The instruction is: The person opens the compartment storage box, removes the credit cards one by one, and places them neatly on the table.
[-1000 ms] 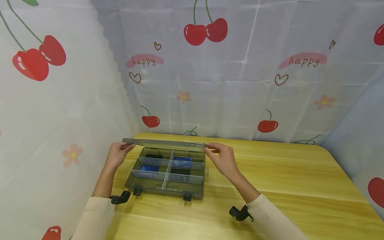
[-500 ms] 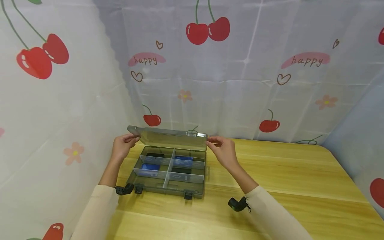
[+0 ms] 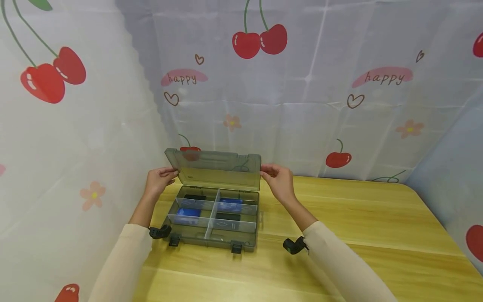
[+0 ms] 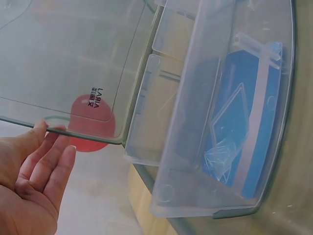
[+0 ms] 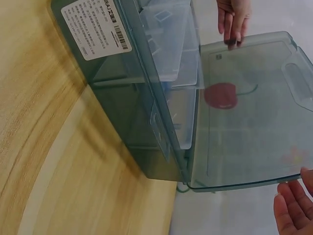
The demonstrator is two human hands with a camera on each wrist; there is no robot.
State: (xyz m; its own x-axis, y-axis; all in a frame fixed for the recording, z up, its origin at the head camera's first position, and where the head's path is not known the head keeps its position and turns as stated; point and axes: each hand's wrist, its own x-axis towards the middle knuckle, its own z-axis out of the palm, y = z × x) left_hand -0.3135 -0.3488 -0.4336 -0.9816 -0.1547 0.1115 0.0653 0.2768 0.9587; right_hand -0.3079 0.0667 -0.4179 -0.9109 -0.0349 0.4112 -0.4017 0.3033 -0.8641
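Observation:
A grey see-through plastic storage box lies on the table with its hinged lid raised nearly upright at the back. My left hand pinches the lid's left edge between thumb and fingers, as the left wrist view also shows. At the opposite edge my right hand pinches the lid. Clear dividers split the box into several compartments. Blue flat items lie in two of them, and dark flat items in two others; their kind is hard to tell.
The wood-grain table extends to the right and in front of the box. A cherry-print curtain hangs behind the table and along its sides. Two latches hang at the box's front edge. A printed label is on its side.
The lid has swung up and back from about level to nearly upright. Both hands have kept hold of its side edges while it turned. The box has stayed in place.

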